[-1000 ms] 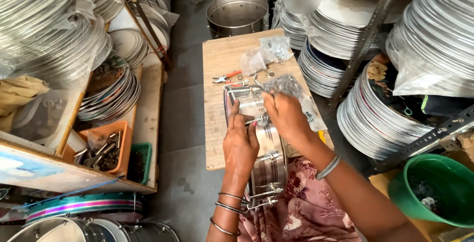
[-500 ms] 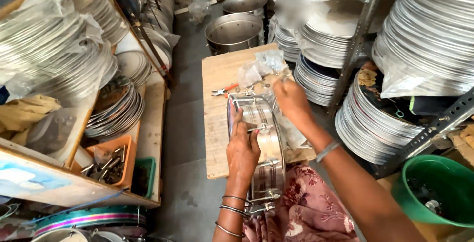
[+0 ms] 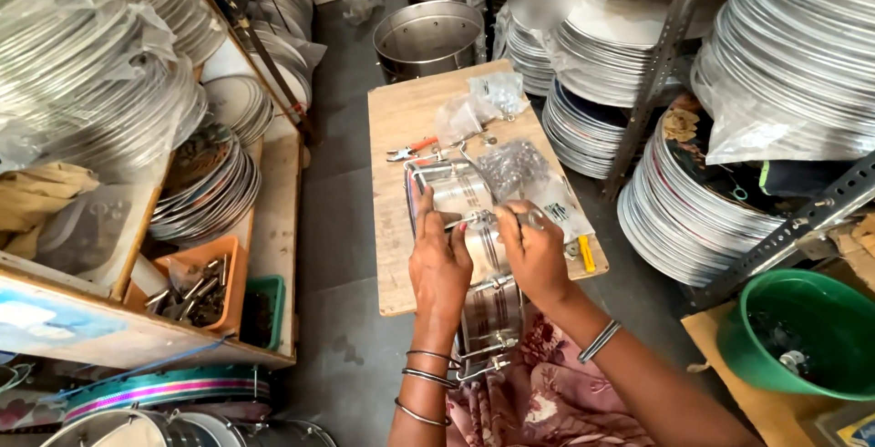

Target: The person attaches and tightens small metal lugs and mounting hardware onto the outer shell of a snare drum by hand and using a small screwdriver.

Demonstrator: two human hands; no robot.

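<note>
Left hand (image 3: 439, 260) and right hand (image 3: 533, 251) both pinch a thin shiny metal rod (image 3: 483, 219) over the cylindrical steel drum shell (image 3: 474, 228); it lies lengthwise on the plywood worktop (image 3: 401, 137); red-handled pliers (image 3: 410, 149) rest beyond.

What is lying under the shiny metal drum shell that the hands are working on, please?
The metal drum shell rests on a wooden board; its near end overhangs patterned cloth. The board beneath it is covered.
</note>
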